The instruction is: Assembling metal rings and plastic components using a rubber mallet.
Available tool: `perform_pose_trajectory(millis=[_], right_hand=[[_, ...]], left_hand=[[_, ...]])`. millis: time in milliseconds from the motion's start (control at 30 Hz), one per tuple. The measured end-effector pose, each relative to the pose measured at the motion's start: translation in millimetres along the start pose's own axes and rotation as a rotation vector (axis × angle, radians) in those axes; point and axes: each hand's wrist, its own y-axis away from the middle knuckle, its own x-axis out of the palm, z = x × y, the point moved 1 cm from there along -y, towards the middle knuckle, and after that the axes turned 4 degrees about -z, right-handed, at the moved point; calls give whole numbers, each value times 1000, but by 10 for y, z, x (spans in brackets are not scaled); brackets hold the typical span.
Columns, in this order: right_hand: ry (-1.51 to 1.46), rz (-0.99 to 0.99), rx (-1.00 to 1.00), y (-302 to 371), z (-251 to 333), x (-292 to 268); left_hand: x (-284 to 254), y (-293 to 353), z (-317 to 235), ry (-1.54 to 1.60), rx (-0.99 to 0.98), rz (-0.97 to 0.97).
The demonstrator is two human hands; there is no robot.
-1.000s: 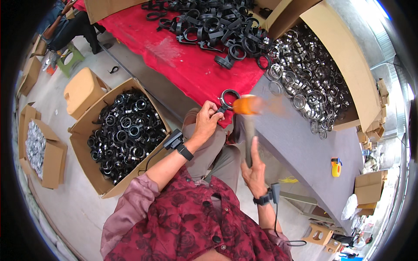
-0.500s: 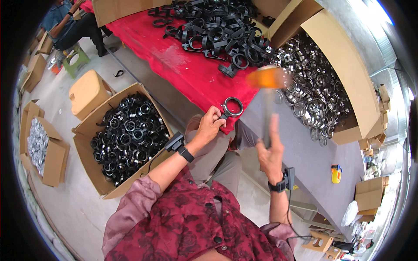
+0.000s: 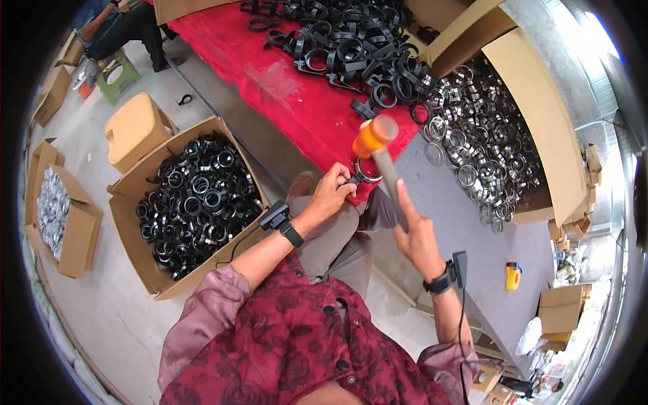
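My left hand (image 3: 332, 194) is closed on the short arm of a black ring part (image 3: 368, 173), which rests near the corner of the red-covered table. A bright metal lining shows around the ring. In my right hand (image 3: 420, 243) is a mallet (image 3: 375, 137) with an orange head and a greyish handle, gripped by the handle with the index finger stretched along it. The mallet head is over the ring and hides its upper part; I cannot tell whether they touch.
A heap of black ring parts (image 3: 351, 50) covers the far end of the red cloth (image 3: 250, 74). At right, a carton holds loose metal rings (image 3: 472, 145). A carton of ring parts (image 3: 202, 196) stands at left by a tan stool (image 3: 137, 131). Yellow tape (image 3: 514, 277) lies on the grey table.
The mallet has moved left and its head now covers part of the ring. My right hand has turned with it. My left hand still holds the ring part in nearly the same place.
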Motion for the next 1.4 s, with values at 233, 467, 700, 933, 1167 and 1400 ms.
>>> perform_pose_trajectory(millis=[233, 467, 700, 933, 1167, 1400], right_hand=[[-24, -196, -92, 81, 332, -163], [80, -35, -76, 354, 15, 99], [-134, -380, 349, 297, 322, -290], [-191, -115, 387, 352, -229, -8], [-342, -328, 376, 402, -464, 11], [-513, -207, 532, 552, -1077, -26]], left_hand=[[-24, 19, 11, 73, -19, -45], [-38, -20, 104, 38, 43, -5], [-62, 23, 63, 16, -10, -45], [8, 31, -137, -20, 9, -30], [-87, 164, -222, 70, 12, -105], [-1332, 1064, -323, -175, 173, -724]])
